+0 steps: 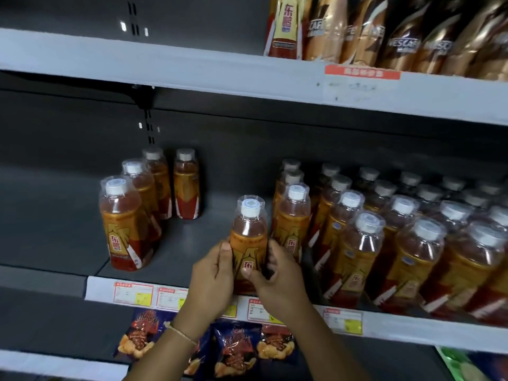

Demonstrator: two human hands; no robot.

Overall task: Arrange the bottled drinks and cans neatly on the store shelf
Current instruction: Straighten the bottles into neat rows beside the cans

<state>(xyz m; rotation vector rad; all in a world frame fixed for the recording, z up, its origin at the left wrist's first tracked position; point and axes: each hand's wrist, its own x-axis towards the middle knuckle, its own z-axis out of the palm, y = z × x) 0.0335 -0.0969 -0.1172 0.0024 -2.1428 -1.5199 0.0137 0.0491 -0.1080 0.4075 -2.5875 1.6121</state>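
An orange drink bottle with a white cap and a gold-and-red label stands upright near the front edge of the middle shelf. My left hand holds its left side and my right hand grips its right side, thumb across the label. Just to its right stand several rows of the same bottles, running to the back of the shelf. To the left a short row of these bottles stands with one more behind it.
Bare grey shelf lies between the left group and the held bottle. The upper shelf carries brown coffee bottles at the right. Price tags line the shelf front. Dark snack bags hang below, under my forearms.
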